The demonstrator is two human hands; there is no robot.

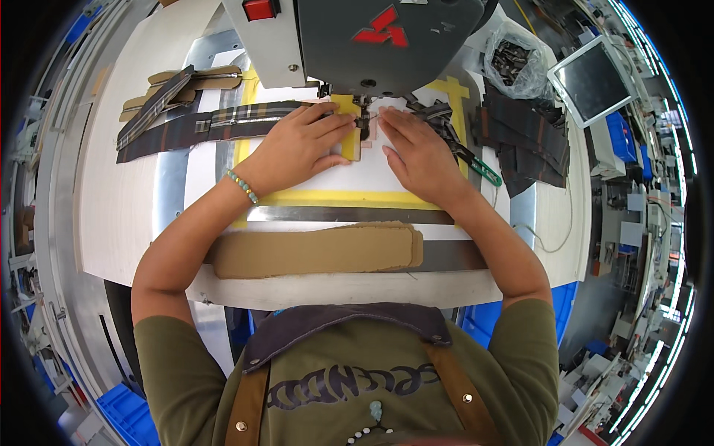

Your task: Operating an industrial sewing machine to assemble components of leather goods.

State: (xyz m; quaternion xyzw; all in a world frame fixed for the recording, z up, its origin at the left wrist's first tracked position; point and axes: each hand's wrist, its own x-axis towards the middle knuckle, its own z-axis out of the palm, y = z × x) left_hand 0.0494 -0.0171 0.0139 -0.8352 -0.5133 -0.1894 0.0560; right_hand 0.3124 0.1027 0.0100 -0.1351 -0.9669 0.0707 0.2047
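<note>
My left hand (306, 145) lies palm down with fingers spread over a yellow block (346, 152) under the sewing machine head (379, 46). A long dark plaid fabric strip (167, 138) with a pale line runs leftward from beneath it. My right hand (411, 152) rests just right of the needle area, fingers extended, fingertips near a pale pink piece (371, 137); what lies under them is hidden. Beside it are dark bundled pieces (437, 111) and a green-handled tool (486, 169). Brown stacked pieces (312, 253) lie along the front edge of the table (111, 238).
Plaid strips and brown pieces (149, 105) lie at the back left. Dark fabric pieces (528, 141), a bag of small dark parts (511, 61) and a tilted screen (591, 79) are at the right. A cable (543, 245) loops down the right side.
</note>
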